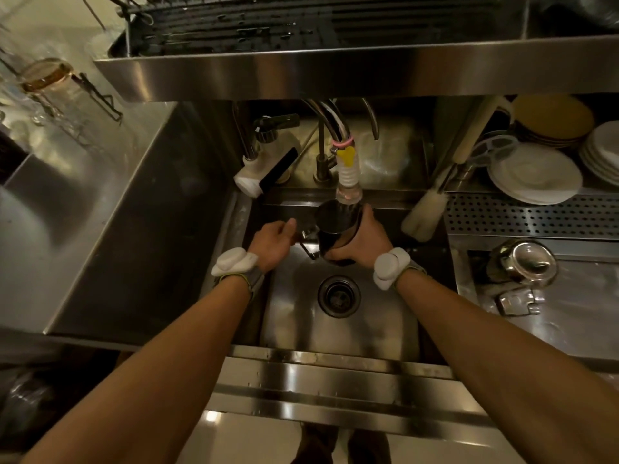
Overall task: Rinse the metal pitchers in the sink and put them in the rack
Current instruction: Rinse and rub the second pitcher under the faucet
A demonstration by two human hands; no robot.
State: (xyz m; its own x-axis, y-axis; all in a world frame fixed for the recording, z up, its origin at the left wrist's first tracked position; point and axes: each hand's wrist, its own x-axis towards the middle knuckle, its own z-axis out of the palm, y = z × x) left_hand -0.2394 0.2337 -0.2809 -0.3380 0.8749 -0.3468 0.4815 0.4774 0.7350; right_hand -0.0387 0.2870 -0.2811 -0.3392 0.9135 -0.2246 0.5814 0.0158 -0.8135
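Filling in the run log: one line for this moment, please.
step: rinse | pitcher under tap, over sink | left hand on handle | right hand on body

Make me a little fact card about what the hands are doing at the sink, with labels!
place: steel sink, drain in its floor
left hand: holds the pitcher's handle
right hand: wraps the pitcher's body
pitcher: dark metal, mouth under the faucet nozzle
water: cannot tell if it runs
second pitcher: lies on its side on the right counter
rack: above the sink, no pitcher seen in it
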